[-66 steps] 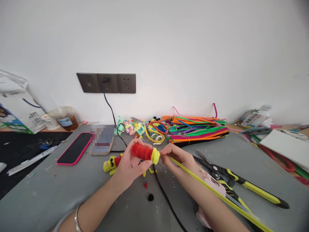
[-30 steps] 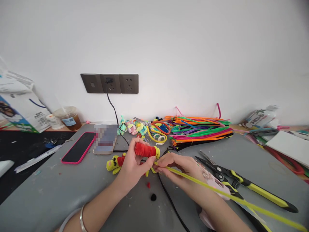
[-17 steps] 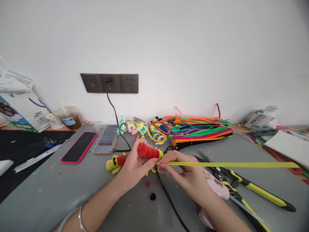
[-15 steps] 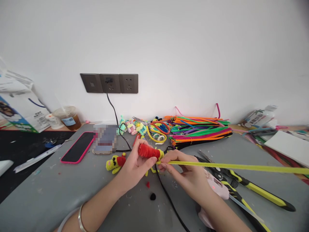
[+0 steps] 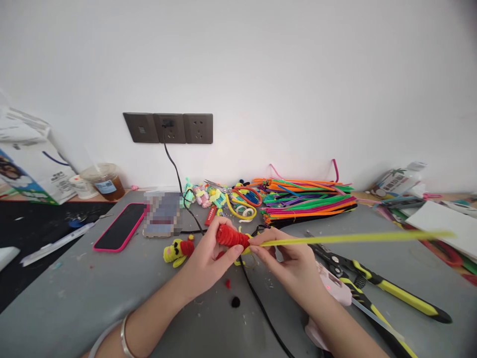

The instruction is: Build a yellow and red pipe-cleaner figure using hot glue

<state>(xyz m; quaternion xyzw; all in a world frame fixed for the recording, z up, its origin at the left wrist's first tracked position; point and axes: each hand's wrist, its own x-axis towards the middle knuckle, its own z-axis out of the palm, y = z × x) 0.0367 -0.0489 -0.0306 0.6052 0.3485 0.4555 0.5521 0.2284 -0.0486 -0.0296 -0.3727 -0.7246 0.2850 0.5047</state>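
Lying flat at the left, a black phone in a pink case [image 5: 119,226] is left untouched on the grey table mat [image 5: 93,288]. Right of it, a small fuzzy yellow-and-red figure [image 5: 177,250] rests on the mat just beside the left hand [image 5: 208,258]. That hand is curled shut around a red cylinder of coiled pipe cleaner [image 5: 230,236], which is held just above the mat at the centre. At the cylinder's right end, the right hand [image 5: 294,261] is pinched closed on a long yellow pipe cleaner [image 5: 354,237].

The free length of that stem is now raised and blurred, pointing rightward and slightly upward. Half a second ago it was held level. A second ago it sloped down over the yellow-handled black pliers [image 5: 387,288]. Another turn around the cylinder's end appears to be under way. The yellow band seen there two seconds ago is now largely hidden by fingertips.
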